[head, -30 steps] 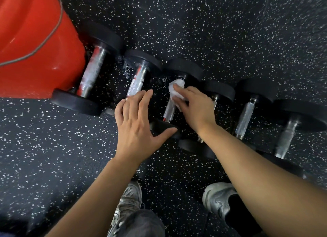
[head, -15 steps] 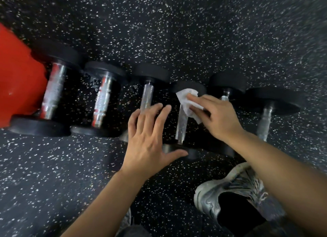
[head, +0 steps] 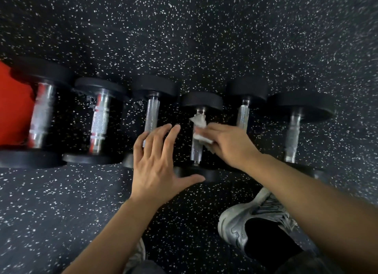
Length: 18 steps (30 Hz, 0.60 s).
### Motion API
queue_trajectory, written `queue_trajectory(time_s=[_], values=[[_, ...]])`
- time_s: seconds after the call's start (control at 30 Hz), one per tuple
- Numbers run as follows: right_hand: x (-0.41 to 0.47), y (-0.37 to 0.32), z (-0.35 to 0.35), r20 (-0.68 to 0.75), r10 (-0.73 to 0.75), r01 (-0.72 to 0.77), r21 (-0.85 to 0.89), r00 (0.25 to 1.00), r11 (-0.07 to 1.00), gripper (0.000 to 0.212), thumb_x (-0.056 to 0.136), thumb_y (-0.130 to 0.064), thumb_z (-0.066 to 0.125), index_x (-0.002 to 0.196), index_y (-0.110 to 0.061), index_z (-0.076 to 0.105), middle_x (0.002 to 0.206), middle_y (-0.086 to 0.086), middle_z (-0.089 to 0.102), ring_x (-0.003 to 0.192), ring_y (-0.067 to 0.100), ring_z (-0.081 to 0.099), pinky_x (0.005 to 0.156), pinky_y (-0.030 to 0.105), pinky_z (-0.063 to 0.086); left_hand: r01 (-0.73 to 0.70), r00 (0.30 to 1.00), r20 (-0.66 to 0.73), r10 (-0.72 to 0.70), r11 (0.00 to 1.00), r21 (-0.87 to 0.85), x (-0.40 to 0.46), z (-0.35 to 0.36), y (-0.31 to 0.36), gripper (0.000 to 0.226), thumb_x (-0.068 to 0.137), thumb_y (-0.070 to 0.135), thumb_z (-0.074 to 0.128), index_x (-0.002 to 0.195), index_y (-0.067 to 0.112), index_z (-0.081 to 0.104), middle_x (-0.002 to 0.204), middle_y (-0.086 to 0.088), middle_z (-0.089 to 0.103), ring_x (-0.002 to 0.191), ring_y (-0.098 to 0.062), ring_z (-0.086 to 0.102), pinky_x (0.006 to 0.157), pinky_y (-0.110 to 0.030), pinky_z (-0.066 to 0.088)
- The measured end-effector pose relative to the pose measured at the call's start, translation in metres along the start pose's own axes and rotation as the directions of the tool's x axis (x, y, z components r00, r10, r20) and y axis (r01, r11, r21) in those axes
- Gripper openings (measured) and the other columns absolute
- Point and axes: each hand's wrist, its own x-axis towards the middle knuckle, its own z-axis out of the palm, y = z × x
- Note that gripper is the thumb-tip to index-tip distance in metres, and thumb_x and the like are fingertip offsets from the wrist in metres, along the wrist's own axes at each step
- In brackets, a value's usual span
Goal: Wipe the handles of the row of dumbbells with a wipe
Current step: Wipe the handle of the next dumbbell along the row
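Shoe point(head: 243, 226): I see a grey one nearest me, under my right forearm, on the speckled floor point(head: 51, 212).
Left hand point(head: 157, 167): I have it flat and open, fingers straight and spread, thumb out toward the right; it holds nothing. Its fingertips cover the near part of the third handle point(head: 151, 114) from the left.
Right hand point(head: 229, 144): just right of the left one, fingers curled, pinching the wipe point(head: 199, 128).
Wipe: white, crumpled, pressed against the fourth handle point(head: 197, 150), on its upper half.
Dumbbells point(head: 98, 120): six in a row, lying with handles pointing away from me; two sit left of my left hand, two right of my right hand.
Red thing point(head: 14, 105): far left, beyond the first dumbbell; I cannot tell what it is.
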Motion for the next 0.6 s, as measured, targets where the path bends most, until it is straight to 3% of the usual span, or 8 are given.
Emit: queue_trajectory(time_s=[0.17,0.33,0.43,0.53,0.6], values=[[-0.009,-0.01,-0.001,0.192,-0.13,0.153,-0.107,0.973,0.982,0.057,0.087,-0.013,0.07,0.142,-0.026,0.06,0.124,-0.004,0.07,0.107,0.025,0.069,0.083,0.042,0.06,0.015,1.0,0.011,-0.015,1.0,0.006,0.0,-0.001,-0.001,0.125,0.067,0.095,0.061,0.157,0.011,0.04,0.154,-0.009,0.049,0.144,-0.029,0.047,0.127,-0.049,0.021],[-0.009,-0.013,-0.003,0.251,-0.224,0.248,-0.07,0.942,0.966,0.057,0.089,-0.016,0.067,0.14,-0.037,0.058,0.119,-0.012,0.07,0.111,0.016,0.066,0.081,0.035,0.054,0.019,1.0,0.01,-0.019,1.0,-0.009,0.0,-0.003,0.0,0.125,0.065,0.094,0.064,0.156,0.011,0.041,0.154,-0.008,0.049,0.143,-0.028,0.047,0.127,-0.048,0.021],[-0.008,-0.016,-0.001,0.134,-0.054,0.06,-0.04,0.989,0.997,0.056,0.088,-0.023,0.068,0.141,-0.034,0.053,0.107,-0.008,0.075,0.094,0.015,0.071,0.077,0.035,0.058,0.017,1.0,0.007,-0.017,1.0,-0.009,0.0,-0.002,-0.001,0.126,0.065,0.094,0.065,0.157,0.011,0.039,0.155,-0.009,0.049,0.144,-0.028,0.046,0.127,-0.05,0.022],[-0.002,-0.016,0.003,-0.134,0.081,-0.085,-0.029,0.988,0.996,0.035,0.089,-0.03,0.073,0.119,-0.024,0.057,0.081,-0.007,0.071,0.066,0.017,0.068,0.055,0.034,0.053,0.009,1.0,-0.001,-0.009,1.0,0.003,0.0,-0.002,-0.001,0.126,0.065,0.093,0.066,0.157,0.012,0.038,0.154,-0.009,0.049,0.144,-0.027,0.045,0.126,-0.052,0.024],[0.001,-0.017,0.005,-0.217,0.114,-0.129,-0.058,0.97,0.99,0.02,0.093,-0.035,0.072,0.105,-0.024,0.061,0.079,-0.008,0.068,0.066,0.016,0.066,0.055,0.032,0.049,0.012,1.0,-0.004,-0.012,1.0,0.001,0.0,-0.002,-0.001,0.126,0.066,0.094,0.064,0.157,0.012,0.038,0.154,-0.009,0.049,0.144,-0.028,0.045,0.126,-0.051,0.024]])
